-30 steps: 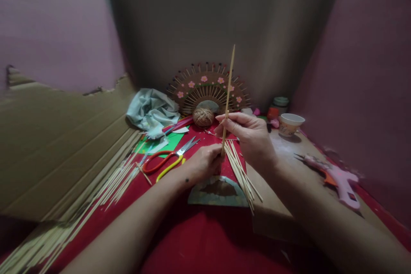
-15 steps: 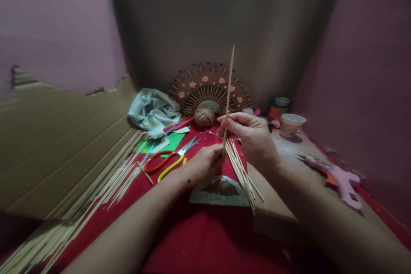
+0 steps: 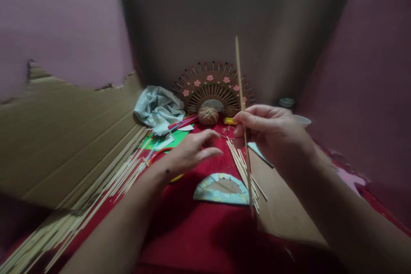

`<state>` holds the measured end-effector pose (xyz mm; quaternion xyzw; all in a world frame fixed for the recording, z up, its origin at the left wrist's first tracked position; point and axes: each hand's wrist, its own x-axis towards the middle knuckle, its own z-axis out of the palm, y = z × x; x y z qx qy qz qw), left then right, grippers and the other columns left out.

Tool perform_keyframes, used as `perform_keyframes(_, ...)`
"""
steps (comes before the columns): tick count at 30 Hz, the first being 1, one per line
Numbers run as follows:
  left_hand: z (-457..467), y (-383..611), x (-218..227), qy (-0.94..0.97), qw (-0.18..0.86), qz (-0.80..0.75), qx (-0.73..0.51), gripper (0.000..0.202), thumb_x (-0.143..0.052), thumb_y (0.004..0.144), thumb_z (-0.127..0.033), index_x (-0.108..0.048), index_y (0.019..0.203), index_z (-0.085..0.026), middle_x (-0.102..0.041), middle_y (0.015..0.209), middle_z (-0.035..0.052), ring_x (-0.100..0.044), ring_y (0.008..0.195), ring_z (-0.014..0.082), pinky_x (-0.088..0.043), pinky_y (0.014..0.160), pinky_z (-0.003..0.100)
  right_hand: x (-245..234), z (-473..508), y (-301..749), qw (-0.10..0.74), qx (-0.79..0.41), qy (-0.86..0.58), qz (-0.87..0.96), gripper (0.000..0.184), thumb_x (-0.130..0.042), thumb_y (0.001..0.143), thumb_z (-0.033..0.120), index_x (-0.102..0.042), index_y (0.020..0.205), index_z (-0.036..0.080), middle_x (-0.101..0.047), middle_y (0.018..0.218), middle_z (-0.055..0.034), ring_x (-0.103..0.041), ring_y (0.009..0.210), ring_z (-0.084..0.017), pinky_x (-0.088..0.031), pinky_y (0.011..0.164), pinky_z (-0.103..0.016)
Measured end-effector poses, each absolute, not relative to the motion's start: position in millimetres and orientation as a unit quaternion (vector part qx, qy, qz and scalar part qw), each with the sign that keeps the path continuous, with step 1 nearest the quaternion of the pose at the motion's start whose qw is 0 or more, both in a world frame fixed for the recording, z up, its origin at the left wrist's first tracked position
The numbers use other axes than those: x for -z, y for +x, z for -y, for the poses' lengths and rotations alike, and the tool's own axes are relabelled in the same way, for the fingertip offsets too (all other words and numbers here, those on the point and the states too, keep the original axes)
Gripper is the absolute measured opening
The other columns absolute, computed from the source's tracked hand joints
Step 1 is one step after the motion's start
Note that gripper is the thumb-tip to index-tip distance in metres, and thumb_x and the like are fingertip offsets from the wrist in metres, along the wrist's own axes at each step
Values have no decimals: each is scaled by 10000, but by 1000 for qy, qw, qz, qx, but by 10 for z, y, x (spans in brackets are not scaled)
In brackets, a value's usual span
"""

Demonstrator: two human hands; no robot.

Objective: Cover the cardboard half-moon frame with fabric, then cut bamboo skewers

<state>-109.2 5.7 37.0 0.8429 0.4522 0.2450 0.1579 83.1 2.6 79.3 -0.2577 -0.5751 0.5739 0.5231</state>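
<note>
Between thumb and fingers, my right hand (image 3: 272, 130) pinches a bamboo skewer (image 3: 239, 66) held nearly upright, its pointed end up. A second stick seems to lie along it near the fingers, but I cannot tell for sure. My left hand (image 3: 195, 150) is empty, thumb and fingers apart, above the scissors (image 3: 158, 153); their blades are hidden beneath it. Below the hands lies a half-round piece covered in light blue fabric (image 3: 204, 190), with bare brown card in its middle. Several loose skewers (image 3: 239, 162) rest beside it, partly behind the held skewer.
At the back stands a flowered fan (image 3: 192, 90) with a ball of twine (image 3: 208, 116) before it. Crumpled cloth (image 3: 159, 105) and green paper (image 3: 181, 139) lie left. More sticks (image 3: 96, 209) run along the cardboard (image 3: 80, 145). A pink glue gun (image 3: 349, 178) is partly hidden at right.
My left hand has let go of the skewer's lower end and moved left over the scissors, opening. My right hand has shifted right with the skewer.
</note>
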Motion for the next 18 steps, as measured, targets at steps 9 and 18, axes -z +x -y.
perform_keyframes(9, -278, -1879, -57, 712, 40, -698, 66, 419, -450, 769, -499, -589, 983, -167, -657, 979, 155, -619, 864, 286, -426, 647, 312, -404, -225, 816, 385, -710, -378, 452, 86, -532, 781, 90, -581, 718, 120, -645, 571, -50, -632, 473, -149, -522, 465, -265)
perform_keyframes(18, -177, -1873, -13, 725, 82, -684, 5, 520, -476, 720, -591, -506, 1037, -180, -630, 975, 108, -600, 826, 251, -411, 637, 293, -76, -216, 916, 333, -729, -427, 419, 63, -526, 756, 83, -540, 710, 123, -593, 499, -38, -576, 399, -140, -462, 390, -241)
